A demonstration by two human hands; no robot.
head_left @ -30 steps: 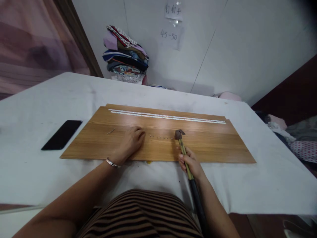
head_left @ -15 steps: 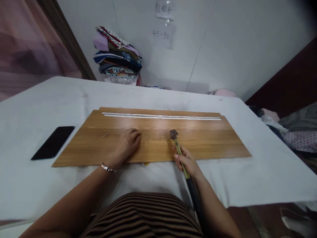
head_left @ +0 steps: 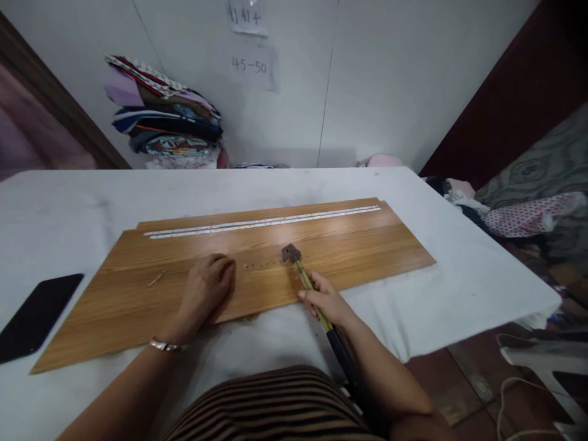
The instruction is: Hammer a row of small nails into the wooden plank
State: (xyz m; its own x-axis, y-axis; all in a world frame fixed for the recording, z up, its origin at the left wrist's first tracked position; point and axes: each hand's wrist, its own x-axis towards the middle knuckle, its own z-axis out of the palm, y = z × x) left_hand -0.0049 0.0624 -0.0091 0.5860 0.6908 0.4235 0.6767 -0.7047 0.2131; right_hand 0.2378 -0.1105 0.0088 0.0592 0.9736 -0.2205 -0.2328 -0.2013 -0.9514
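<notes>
A wooden board [head_left: 362,248] lies flat before me, with a row of small nail heads [head_left: 261,265] along its middle. My right hand [head_left: 324,299] grips a hammer [head_left: 303,275] by its yellowish handle, whose lower part is black. The rusty hammer head is over the right part of the row; I cannot tell whether it touches. Left of the row, my left hand [head_left: 209,288] rests on the board with curled fingers, and anything inside them is hidden. A couple of loose nails [head_left: 157,279] lie farther left on the board.
Two white printed strips [head_left: 266,223] run along the board's far side. A black phone [head_left: 40,313] lies on the white-covered table [head_left: 459,294] at left. Folded clothes [head_left: 169,119] are stacked at the back by the wall. A white chair [head_left: 537,367] stands at lower right.
The view has turned to the right, so the board appears slanted and shifted left. Both hands keep about the same places on the board, the right still gripping the hammer.
</notes>
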